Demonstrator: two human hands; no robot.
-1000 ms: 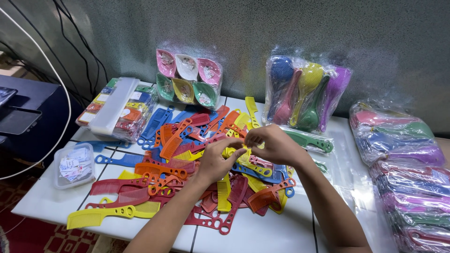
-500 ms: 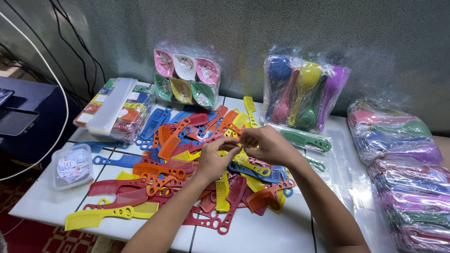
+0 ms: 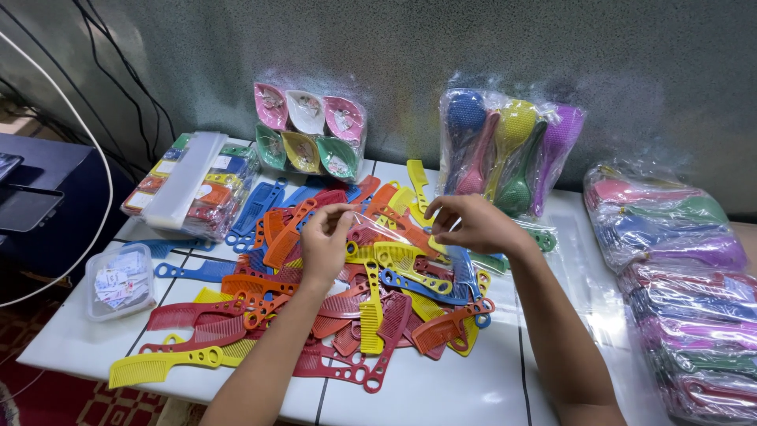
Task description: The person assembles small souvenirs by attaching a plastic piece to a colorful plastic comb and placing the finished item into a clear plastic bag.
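1. Combs (image 3: 347, 315) lay in a loose, many-coloured heap on the near part of the white table (image 3: 441, 394), one yellow comb (image 3: 162, 364) nearest the edge, all within easy reach of both hands.
2. Left hand (image 3: 325, 244) hovered over the heap, its fingers (image 3: 341, 213) pinching one end of a clear plastic sleeve (image 3: 386, 225).
3. Right hand (image 3: 473, 225) pinched the sleeve's other end, fingers pressed together, so the film was stretched taut between the two hands just above the combs; whether a comb was inside it could not be told.
4. A clear tub (image 3: 118, 280) of small paper slips sat at the left, apart from the heap.
5. Farther back, bagged stock stood against the wall: a flat pack (image 3: 189, 185) at left, leaf-shaped dishes (image 3: 309, 130), brushes (image 3: 509, 150), and stacked brush bags (image 3: 678, 260) at right, seemingly kept clear of the working area.
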